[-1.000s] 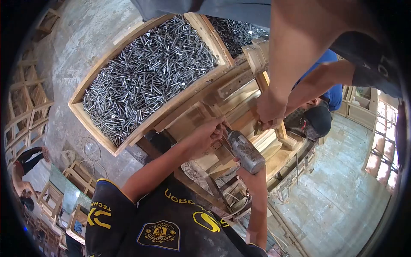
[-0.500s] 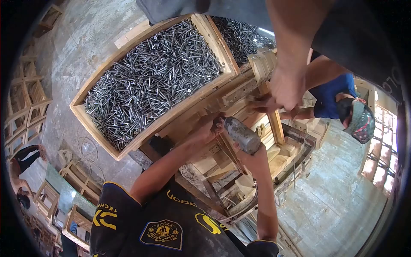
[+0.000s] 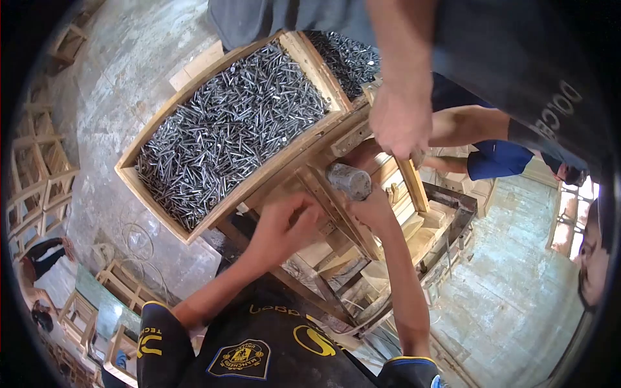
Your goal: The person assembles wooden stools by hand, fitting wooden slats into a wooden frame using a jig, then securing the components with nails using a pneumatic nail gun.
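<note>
My right hand (image 3: 373, 210) is closed around a hammer (image 3: 350, 182) with a thick, grey, cylindrical head. Its handle is mostly hidden by my fingers. The head is over a narrow wooden rail (image 3: 339, 210) of a frame on the workbench. To the left of the rail is my left hand (image 3: 288, 223), slightly blurred, fingers curved and apart, with no object visible between them. Just beyond the hammer, a co-worker's hand (image 3: 401, 123) comes in from above over the slatted wooden piece (image 3: 417, 184); what it holds cannot be made out.
A wooden tray (image 3: 152, 210) full of loose nails (image 3: 233, 129) stands at the upper left, with a second nail compartment (image 3: 346, 61) behind it. A dark metal bench frame (image 3: 453, 197) lies to the right. Another person in blue (image 3: 498, 161) is near it. Wooden frames (image 3: 48, 149) stand far left.
My left hand has drawn back left and down, away from the rail. The hammer has moved slightly up and left. The co-worker's arm has shifted left, and the view has turned a little.
</note>
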### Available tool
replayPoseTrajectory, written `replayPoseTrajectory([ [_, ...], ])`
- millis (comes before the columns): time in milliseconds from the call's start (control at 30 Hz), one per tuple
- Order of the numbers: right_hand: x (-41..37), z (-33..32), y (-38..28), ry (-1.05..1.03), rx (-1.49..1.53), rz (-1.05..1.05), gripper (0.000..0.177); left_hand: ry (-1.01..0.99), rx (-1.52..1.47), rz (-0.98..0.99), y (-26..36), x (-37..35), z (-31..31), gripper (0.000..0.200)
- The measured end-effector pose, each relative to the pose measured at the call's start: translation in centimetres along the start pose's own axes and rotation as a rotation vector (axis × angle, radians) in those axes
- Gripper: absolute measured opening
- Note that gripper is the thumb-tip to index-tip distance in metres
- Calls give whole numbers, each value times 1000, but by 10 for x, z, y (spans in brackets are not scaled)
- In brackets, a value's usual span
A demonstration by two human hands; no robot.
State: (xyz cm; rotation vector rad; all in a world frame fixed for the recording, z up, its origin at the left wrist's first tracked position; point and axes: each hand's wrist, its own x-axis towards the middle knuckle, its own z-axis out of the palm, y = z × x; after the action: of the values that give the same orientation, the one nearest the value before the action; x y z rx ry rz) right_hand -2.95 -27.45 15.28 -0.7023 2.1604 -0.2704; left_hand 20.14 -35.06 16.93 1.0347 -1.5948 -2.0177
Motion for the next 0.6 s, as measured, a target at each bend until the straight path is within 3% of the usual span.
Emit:
replayPoseTrajectory([
  [133, 8, -2, 1, -37, -65, -32, 32, 242, 195, 372, 46, 67, -18, 13],
  [267, 3, -3, 1, -35, -63, -84, 33, 401, 609, 847, 57, 161, -22, 15],
  [333, -9, -10, -15, -71, -48, 62, 35, 248, 721, 892, 54, 211, -22, 16],
  [367, -23, -19, -24, -193, 150, 63, 46, 63, 664, 777, 57, 224, -20, 19],
  [433, -27, -2, 0, 28, 131, -263, 47, -224, 701, 590, 62, 255, -20, 24],
  [500, -21, 15, 14, 113, 75, -376, 50, -331, 1028, 517, 70, 276, -19, 31],
  [600, -17, 15, 20, 47, 28, -318, 55, -384, 1475, 469, 75, 289, -17, 41],
])
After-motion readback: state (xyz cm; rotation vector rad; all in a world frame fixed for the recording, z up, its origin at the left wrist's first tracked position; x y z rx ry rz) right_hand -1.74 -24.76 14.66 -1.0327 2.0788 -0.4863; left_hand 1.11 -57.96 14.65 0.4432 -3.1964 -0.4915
